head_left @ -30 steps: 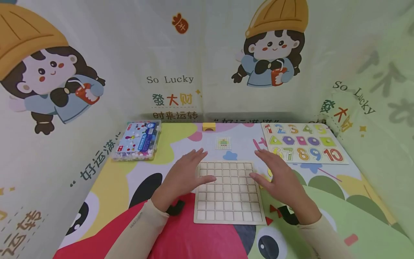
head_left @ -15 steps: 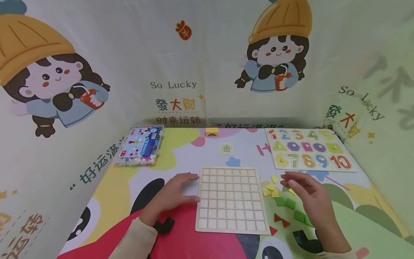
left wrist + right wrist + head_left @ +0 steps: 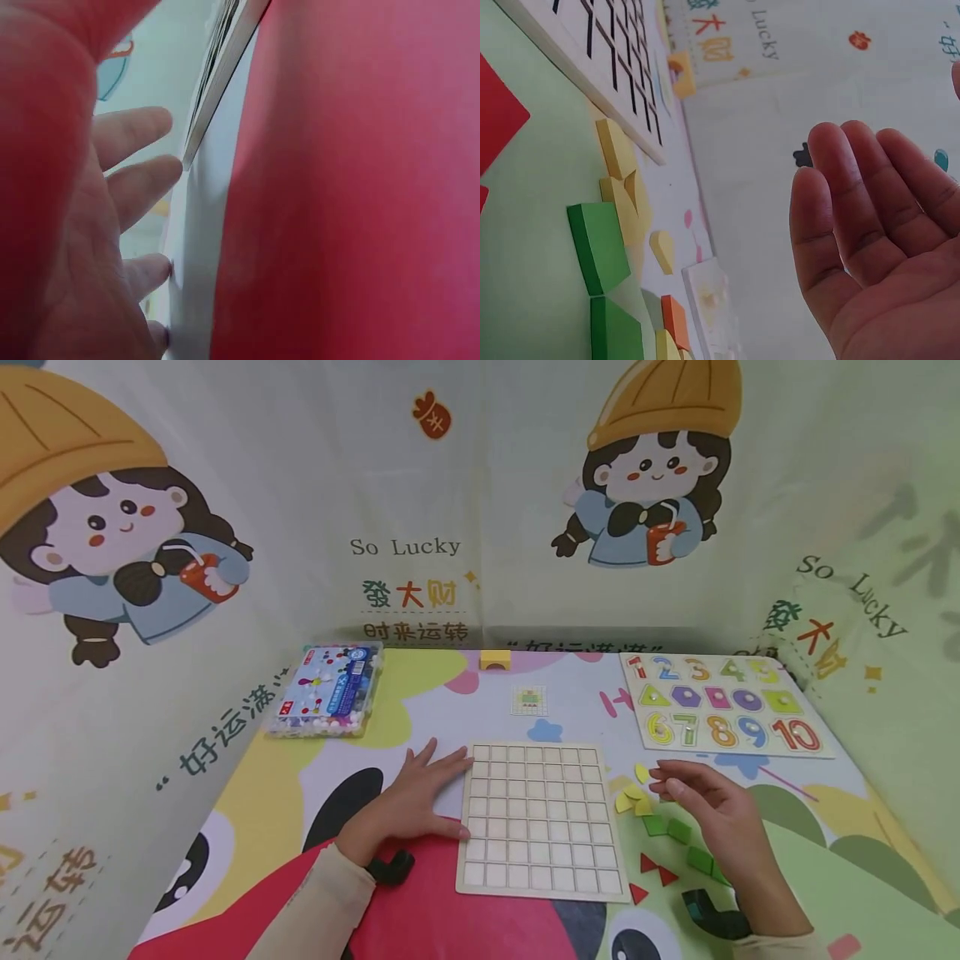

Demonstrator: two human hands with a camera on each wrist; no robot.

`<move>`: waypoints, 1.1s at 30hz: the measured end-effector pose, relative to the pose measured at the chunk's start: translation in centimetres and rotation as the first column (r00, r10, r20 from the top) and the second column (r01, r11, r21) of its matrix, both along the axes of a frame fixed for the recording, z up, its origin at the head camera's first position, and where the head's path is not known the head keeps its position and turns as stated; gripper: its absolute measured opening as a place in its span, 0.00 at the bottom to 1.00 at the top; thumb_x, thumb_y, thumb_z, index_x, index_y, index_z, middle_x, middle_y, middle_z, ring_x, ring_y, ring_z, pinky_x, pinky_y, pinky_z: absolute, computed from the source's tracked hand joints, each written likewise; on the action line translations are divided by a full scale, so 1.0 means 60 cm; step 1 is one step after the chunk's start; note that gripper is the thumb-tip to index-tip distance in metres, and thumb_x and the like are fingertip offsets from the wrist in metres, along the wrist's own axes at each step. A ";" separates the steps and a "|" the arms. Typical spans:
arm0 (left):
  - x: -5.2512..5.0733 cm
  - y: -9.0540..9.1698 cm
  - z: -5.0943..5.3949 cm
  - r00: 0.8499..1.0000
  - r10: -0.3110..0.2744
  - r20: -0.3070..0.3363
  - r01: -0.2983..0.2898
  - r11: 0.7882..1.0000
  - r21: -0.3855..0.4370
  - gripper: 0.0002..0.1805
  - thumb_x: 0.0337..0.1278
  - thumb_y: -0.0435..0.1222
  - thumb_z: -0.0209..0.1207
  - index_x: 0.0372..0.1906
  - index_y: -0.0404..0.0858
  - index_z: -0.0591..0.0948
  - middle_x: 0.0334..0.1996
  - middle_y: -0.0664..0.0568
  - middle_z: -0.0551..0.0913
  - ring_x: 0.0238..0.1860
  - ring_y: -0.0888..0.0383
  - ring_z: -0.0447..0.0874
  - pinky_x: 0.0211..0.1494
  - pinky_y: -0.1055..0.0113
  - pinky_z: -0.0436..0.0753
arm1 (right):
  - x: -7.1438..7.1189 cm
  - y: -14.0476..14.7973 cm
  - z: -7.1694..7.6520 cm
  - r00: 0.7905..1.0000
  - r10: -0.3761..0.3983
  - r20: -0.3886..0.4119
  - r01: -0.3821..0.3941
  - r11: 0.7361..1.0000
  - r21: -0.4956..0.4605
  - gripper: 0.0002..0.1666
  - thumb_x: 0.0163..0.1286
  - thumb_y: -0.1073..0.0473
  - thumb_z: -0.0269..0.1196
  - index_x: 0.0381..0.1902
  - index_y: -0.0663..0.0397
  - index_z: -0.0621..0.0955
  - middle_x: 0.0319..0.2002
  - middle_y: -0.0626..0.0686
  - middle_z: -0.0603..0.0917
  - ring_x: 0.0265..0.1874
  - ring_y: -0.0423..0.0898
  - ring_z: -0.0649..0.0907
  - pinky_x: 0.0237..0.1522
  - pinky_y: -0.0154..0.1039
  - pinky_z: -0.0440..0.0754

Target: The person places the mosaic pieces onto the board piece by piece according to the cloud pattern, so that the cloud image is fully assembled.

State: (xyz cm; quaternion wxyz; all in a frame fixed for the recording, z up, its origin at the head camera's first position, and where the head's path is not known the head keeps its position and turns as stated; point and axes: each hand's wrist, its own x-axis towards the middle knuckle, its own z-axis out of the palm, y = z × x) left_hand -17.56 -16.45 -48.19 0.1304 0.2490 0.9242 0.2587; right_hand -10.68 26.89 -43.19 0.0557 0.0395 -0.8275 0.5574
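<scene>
A wooden grid board (image 3: 542, 818) with square cells lies in the middle of the table. My left hand (image 3: 408, 797) is beside its left edge, fingers spread, with the index finger and thumb at that edge; the left wrist view shows a fingertip (image 3: 174, 165) by the board's side. Over the loose pieces on the right is my right hand (image 3: 723, 818), palm turned inward, fingers slightly bent and holding nothing. Near it lie several yellow pieces (image 3: 633, 793), green squares (image 3: 678, 831) and red triangles (image 3: 667, 876). An orange piece (image 3: 674, 322) shows in the right wrist view.
Behind the board lie a small pattern card (image 3: 529, 700) and a yellow arch block (image 3: 495, 660). A clear box of beads (image 3: 326, 689) stands at the back left. The number puzzle board (image 3: 678, 747) is at the back right. Printed cloth walls surround the table.
Both hands have moved apart from above the board, the left to its left edge and the right over the loose pieces. In the last half second the left fingers have spread wider.
</scene>
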 end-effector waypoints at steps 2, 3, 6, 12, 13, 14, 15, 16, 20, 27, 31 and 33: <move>-0.002 0.001 0.000 1.000 -0.006 0.012 0.006 1.000 -0.011 0.61 0.43 0.66 0.77 0.84 0.53 0.64 0.86 0.58 0.57 0.87 0.35 0.32 0.82 0.26 0.32 | 0.000 0.003 0.000 1.000 -0.002 0.001 0.002 1.000 0.018 0.20 0.84 0.57 0.58 0.66 0.60 0.80 0.51 0.34 0.90 0.47 0.36 0.90 0.52 0.23 0.84; -0.002 0.001 0.001 1.000 -0.009 0.016 0.009 1.000 -0.013 0.61 0.43 0.65 0.77 0.84 0.53 0.64 0.86 0.58 0.57 0.87 0.35 0.32 0.82 0.26 0.31 | 0.000 0.005 0.001 1.000 -0.005 0.004 0.005 1.000 0.025 0.20 0.84 0.57 0.58 0.66 0.60 0.80 0.52 0.34 0.89 0.47 0.36 0.90 0.52 0.23 0.83; -0.004 0.006 0.004 1.000 -0.019 0.023 0.020 1.000 -0.017 0.61 0.43 0.64 0.77 0.83 0.52 0.64 0.86 0.59 0.56 0.88 0.36 0.32 0.83 0.28 0.31 | 0.004 0.015 0.005 1.000 -0.024 0.006 0.024 0.999 0.044 0.20 0.84 0.56 0.58 0.67 0.59 0.80 0.51 0.32 0.89 0.48 0.36 0.90 0.52 0.20 0.81; -0.005 0.008 0.006 0.999 -0.022 0.023 0.022 1.000 -0.006 0.61 0.41 0.64 0.78 0.83 0.51 0.65 0.86 0.58 0.57 0.87 0.35 0.31 0.83 0.28 0.30 | 0.005 0.031 0.008 0.998 -0.068 0.007 0.067 0.996 0.066 0.22 0.82 0.55 0.61 0.68 0.57 0.79 0.52 0.33 0.89 0.49 0.31 0.89 0.52 0.18 0.80; -0.004 0.007 0.005 1.000 -0.017 0.025 0.017 1.000 -0.013 0.62 0.41 0.64 0.78 0.83 0.52 0.65 0.86 0.59 0.57 0.88 0.36 0.31 0.83 0.28 0.31 | 0.005 0.033 0.008 0.997 -0.076 0.005 0.075 0.994 0.076 0.23 0.82 0.55 0.62 0.68 0.57 0.79 0.52 0.33 0.89 0.49 0.31 0.89 0.51 0.18 0.80; -0.004 0.006 0.004 1.000 -0.012 0.029 0.012 1.000 -0.017 0.62 0.40 0.64 0.78 0.83 0.52 0.65 0.86 0.59 0.56 0.88 0.36 0.31 0.83 0.29 0.31 | 0.005 0.035 0.007 0.996 -0.086 0.004 0.085 0.993 0.087 0.23 0.81 0.55 0.63 0.68 0.56 0.79 0.52 0.31 0.88 0.49 0.30 0.88 0.50 0.19 0.80; -0.003 0.005 0.003 0.999 -0.007 0.034 0.007 1.000 -0.020 0.63 0.39 0.65 0.79 0.83 0.52 0.65 0.86 0.59 0.56 0.88 0.36 0.31 0.83 0.29 0.31 | 0.005 0.037 0.007 0.996 -0.094 0.001 0.093 0.991 0.101 0.23 0.80 0.54 0.64 0.68 0.56 0.80 0.52 0.29 0.88 0.49 0.29 0.87 0.49 0.19 0.81; -0.002 0.003 0.001 0.999 -0.003 0.036 0.004 1.000 -0.025 0.63 0.39 0.65 0.79 0.83 0.52 0.64 0.86 0.59 0.56 0.88 0.36 0.31 0.83 0.29 0.31 | 0.005 0.039 0.006 0.995 -0.098 -0.002 0.098 0.989 0.112 0.24 0.79 0.55 0.65 0.68 0.56 0.80 0.51 0.27 0.87 0.49 0.28 0.86 0.48 0.20 0.81; 0.000 -0.001 -0.003 1.000 -0.007 0.030 0.008 0.999 -0.038 0.67 0.35 0.68 0.79 0.84 0.52 0.63 0.86 0.59 0.55 0.88 0.36 0.31 0.83 0.28 0.31 | -0.002 0.053 0.008 0.994 -0.104 -0.033 0.108 0.974 0.200 0.25 0.76 0.55 0.69 0.67 0.56 0.82 0.48 0.25 0.87 0.46 0.25 0.83 0.44 0.20 0.82; 0.004 -0.004 -0.005 1.000 -0.017 0.013 0.018 1.000 -0.026 0.69 0.32 0.68 0.80 0.84 0.51 0.62 0.87 0.58 0.55 0.88 0.36 0.31 0.83 0.28 0.31 | -0.033 0.084 0.007 0.996 -0.086 -0.036 0.093 0.868 0.488 0.28 0.68 0.46 0.75 0.61 0.53 0.87 0.52 0.55 0.91 0.40 0.29 0.82 0.39 0.26 0.82; 0.004 -0.003 -0.005 1.000 -0.018 0.010 0.018 1.000 -0.023 0.69 0.32 0.68 0.80 0.84 0.51 0.62 0.87 0.58 0.55 0.88 0.36 0.31 0.83 0.28 0.30 | -0.054 0.095 0.001 0.999 -0.022 0.023 0.004 0.791 0.612 0.29 0.66 0.46 0.76 0.59 0.56 0.87 0.53 0.60 0.90 0.44 0.49 0.85 0.38 0.37 0.83; 0.004 -0.001 -0.006 1.000 -0.018 0.008 0.019 0.999 -0.026 0.69 0.32 0.68 0.80 0.84 0.52 0.62 0.87 0.59 0.54 0.88 0.36 0.31 0.83 0.28 0.31 | -0.064 0.098 -0.003 0.999 0.004 0.054 -0.038 0.773 0.633 0.29 0.65 0.48 0.77 0.59 0.59 0.87 0.53 0.62 0.89 0.45 0.55 0.85 0.39 0.41 0.82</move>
